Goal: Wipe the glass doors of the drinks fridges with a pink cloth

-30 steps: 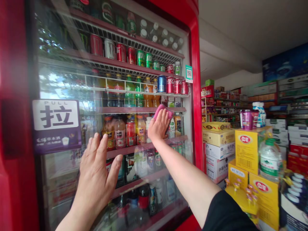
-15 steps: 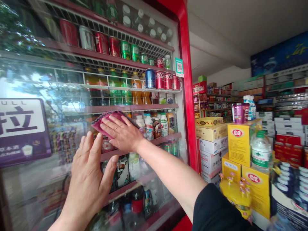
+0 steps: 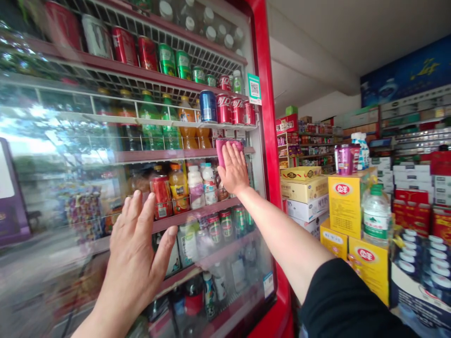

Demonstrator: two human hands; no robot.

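Shop shelving (image 3: 315, 145) and stacked cartons (image 3: 305, 190) fill the background beyond the red frame (image 3: 262, 117) of a drinks cooler, whose glass door (image 3: 45, 155) is being touched by both hands. A pink cloth (image 3: 229, 151) has been carried back rightward — it is now pressed flat against the glass beneath the closed-up fingers of the right hand (image 3: 234, 169), pinned rather than gripped. Just above those fingertips, Coca-Cola cans (image 3: 223, 109) are seen behind the glass, with a blue can (image 3: 207, 106) beside them and a QR-code sticker (image 3: 254, 89) up to the right. The left hand (image 3: 136, 249) is laid flat on the glass, its fingers spread wide and empty, a red can (image 3: 162, 197) just behind them. Smaller labels are too blurred to read.
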